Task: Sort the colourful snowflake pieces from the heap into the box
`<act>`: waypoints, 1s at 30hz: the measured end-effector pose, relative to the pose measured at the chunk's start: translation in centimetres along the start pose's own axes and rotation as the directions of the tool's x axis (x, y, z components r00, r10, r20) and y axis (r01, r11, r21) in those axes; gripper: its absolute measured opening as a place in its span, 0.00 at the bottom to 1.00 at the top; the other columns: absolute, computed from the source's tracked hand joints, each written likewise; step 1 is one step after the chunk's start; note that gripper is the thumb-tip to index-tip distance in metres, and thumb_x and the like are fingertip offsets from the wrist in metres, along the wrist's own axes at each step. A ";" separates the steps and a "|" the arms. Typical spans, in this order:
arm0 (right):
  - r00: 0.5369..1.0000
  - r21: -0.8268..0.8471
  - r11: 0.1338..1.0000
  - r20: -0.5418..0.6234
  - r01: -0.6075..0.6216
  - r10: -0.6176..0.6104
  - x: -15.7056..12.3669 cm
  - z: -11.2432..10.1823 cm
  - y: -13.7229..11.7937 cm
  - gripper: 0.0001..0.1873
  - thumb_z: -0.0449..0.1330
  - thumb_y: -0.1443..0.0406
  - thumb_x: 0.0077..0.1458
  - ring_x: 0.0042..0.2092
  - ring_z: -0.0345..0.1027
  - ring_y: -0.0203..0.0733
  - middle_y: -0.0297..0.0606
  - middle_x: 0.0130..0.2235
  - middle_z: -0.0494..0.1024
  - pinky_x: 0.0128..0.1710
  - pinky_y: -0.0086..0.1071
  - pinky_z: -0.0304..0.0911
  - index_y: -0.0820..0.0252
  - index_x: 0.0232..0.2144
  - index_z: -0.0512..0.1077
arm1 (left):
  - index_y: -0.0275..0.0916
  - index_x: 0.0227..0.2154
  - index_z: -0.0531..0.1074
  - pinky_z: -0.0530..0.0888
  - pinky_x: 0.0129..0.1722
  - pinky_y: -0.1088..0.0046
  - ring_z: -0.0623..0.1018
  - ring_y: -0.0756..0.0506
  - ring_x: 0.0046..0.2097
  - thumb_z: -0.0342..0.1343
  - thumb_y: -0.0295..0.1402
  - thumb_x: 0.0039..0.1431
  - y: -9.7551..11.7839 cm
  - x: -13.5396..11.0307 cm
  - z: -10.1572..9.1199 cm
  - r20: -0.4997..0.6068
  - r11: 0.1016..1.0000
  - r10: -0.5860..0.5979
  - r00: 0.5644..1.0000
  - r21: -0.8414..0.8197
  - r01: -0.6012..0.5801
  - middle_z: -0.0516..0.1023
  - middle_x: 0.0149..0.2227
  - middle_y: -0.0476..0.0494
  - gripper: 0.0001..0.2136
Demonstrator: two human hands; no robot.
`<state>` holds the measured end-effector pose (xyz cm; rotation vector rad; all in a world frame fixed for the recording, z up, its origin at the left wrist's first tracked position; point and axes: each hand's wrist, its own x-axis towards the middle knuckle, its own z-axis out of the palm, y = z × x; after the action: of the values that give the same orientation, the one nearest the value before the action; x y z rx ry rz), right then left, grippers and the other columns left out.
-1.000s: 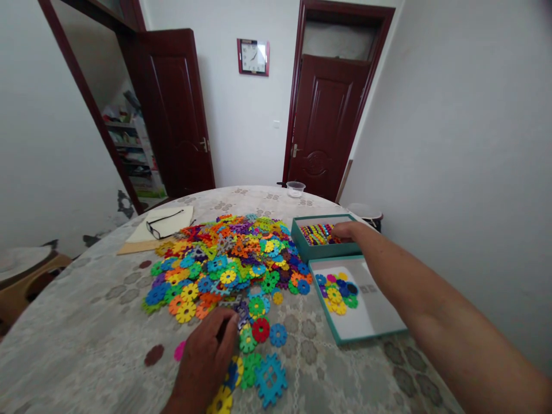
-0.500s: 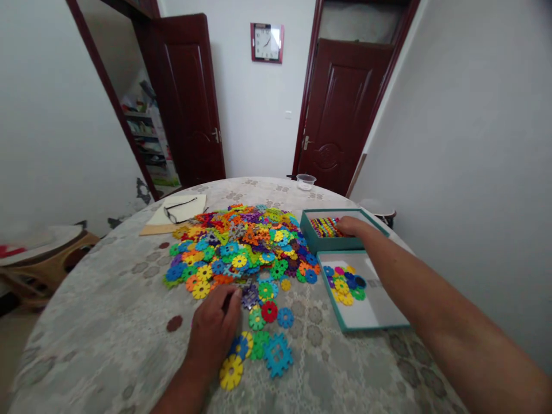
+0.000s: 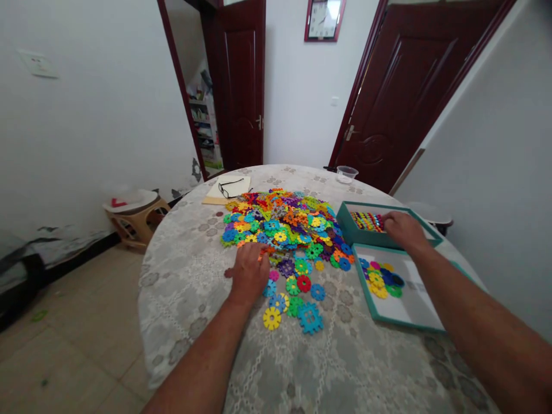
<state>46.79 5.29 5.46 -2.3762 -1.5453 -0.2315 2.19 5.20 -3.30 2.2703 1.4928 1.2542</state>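
Note:
A large pile of colourful plastic snowflake discs and notched pieces (image 3: 280,221) covers the middle of the table. My left hand (image 3: 250,270) is at the pile's near edge, fingers curled under, an orange piece (image 3: 267,250) at its fingertips. What it holds, if anything, is hidden. Over to the right, my right hand (image 3: 403,229) reaches into a green-edged box (image 3: 366,236). Its fingers are closed at the right end of tightly lined-up rows of discs (image 3: 366,221); whatever lies between them cannot be made out.
The box lid (image 3: 414,307) lies in front of the box with several loose discs (image 3: 379,280). Nearer me are a yellow disc (image 3: 271,318) and a blue square piece (image 3: 310,318). Glasses (image 3: 230,187) rest on a pad (image 3: 213,198); a clear plastic bowl (image 3: 346,174) stands at the far edge.
The view has swung left and down, so everything sits further right in it. My left hand has moved forward to the pile's edge, uncovering a pink disc. My right hand stays in the box.

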 end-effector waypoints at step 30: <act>0.842 0.692 0.590 -0.047 0.415 -0.537 -22.4 5.1 -13.2 0.20 0.57 0.63 0.66 0.57 0.74 0.51 0.46 0.56 0.79 0.60 0.48 0.68 0.55 0.59 0.72 | 0.41 0.43 0.77 0.75 0.46 0.68 0.79 0.44 0.42 0.57 0.43 0.69 5.0 -3.2 1.1 0.398 0.902 0.377 0.837 -0.362 -0.234 0.81 0.40 0.43 0.12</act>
<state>25.50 -7.36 -3.78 -1.3930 -1.9033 0.3954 5.93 0.50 -3.13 2.4251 0.7356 0.8346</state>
